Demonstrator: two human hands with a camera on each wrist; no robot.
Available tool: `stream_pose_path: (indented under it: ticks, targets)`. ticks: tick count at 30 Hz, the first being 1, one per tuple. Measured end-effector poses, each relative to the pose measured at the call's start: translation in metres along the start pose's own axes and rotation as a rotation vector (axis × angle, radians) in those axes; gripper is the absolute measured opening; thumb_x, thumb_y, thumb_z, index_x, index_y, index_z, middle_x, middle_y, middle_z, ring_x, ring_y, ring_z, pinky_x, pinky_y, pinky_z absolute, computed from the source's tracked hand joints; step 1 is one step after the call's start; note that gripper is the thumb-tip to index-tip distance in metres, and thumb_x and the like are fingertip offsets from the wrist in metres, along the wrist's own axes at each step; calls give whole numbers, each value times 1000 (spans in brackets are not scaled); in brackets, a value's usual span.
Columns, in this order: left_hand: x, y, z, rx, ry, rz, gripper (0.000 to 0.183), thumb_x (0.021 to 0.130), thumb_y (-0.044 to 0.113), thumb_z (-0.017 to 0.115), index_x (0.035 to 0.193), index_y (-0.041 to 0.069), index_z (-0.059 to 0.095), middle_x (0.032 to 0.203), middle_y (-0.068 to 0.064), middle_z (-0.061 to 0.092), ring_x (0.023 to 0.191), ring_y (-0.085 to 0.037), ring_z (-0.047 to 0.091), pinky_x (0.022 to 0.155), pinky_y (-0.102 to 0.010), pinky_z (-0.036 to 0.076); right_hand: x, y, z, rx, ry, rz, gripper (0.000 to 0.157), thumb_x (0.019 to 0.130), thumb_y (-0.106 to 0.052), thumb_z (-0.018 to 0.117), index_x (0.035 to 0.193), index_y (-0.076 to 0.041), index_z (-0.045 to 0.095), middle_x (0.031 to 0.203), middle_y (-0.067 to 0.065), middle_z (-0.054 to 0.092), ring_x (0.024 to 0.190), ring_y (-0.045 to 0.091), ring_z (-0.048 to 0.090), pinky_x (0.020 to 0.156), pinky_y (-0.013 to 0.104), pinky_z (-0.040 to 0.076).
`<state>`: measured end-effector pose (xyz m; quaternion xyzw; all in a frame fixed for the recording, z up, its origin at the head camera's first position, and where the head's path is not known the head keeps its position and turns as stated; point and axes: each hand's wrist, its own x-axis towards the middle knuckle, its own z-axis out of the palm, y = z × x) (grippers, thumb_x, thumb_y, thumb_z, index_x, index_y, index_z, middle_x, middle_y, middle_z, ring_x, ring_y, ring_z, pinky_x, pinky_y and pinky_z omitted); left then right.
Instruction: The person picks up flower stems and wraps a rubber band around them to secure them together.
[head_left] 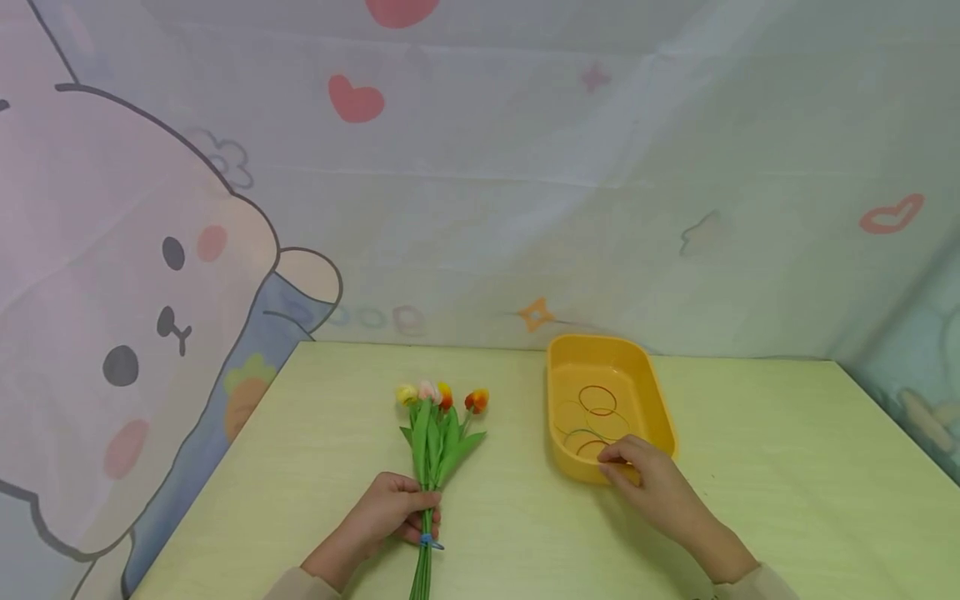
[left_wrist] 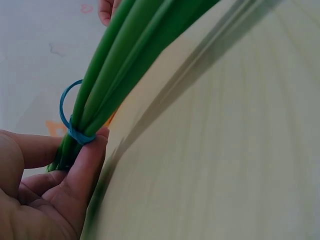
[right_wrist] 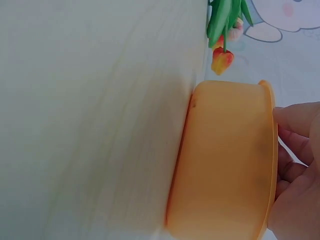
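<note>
A bunch of artificial tulips (head_left: 432, 442), with yellow, pink and orange-red heads, lies pointing away from me. My left hand (head_left: 397, 508) grips its green stems, thumb across the top. A blue rubber band (left_wrist: 80, 136) is wound round the stems beside those fingers, one loop sticking out. My right hand (head_left: 656, 483) is over the near rim of a yellow plastic basin (head_left: 663, 400), thumb and index fingertips close together. In the right wrist view a fingertip is right at the rim; whether the hand pinches anything I cannot tell. Several thin rubber bands (head_left: 597, 401) lie inside the basin.
The pale wooden table (head_left: 787, 467) reaches back to a hanging cloth (head_left: 480, 233) printed with hearts and a cartoon animal. The basin stands near the table's back edge, to the right of the tulips.
</note>
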<state>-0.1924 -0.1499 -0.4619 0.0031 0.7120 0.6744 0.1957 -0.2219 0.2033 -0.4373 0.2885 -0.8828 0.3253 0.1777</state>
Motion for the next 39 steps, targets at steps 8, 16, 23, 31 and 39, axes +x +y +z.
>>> stream_pose_path:
  ticks: [8,16,23,31,39]
  targets:
    - [0,-1,2,4,-7,-4,26,94,9,61,88,-15,66,66,-2,66,56,-11,66,53,-23,58,1,-3,0,6,-11,13,12,83,0,73,88,-10,69,86,-12,61,79,0,57,66,22,55]
    - [1,-1,4,23,6,-17,26,94,11,62,90,-15,66,65,-2,66,55,-11,65,53,-25,59,0,-4,-1,10,-19,20,11,84,-1,72,88,-11,69,87,-12,61,79,1,57,66,22,54]
    - [-1,3,6,131,74,-44,24,90,14,67,85,-10,68,55,0,59,48,-8,60,48,-23,56,0,-3,0,18,-14,14,11,84,-1,72,88,-10,69,87,-12,61,79,1,57,67,22,55]
    - [-3,8,4,245,70,-61,26,91,19,68,87,-8,70,59,-3,59,50,-9,59,48,-25,57,1,-3,0,21,-22,11,10,85,-2,72,89,-11,69,88,-13,62,79,1,57,67,22,55]
    - [-9,32,-5,432,115,-40,32,92,27,66,82,-3,70,68,-8,62,53,-16,62,52,-31,58,9,-7,-12,33,-209,113,15,94,-17,65,102,-5,67,100,1,66,92,17,64,80,31,57]
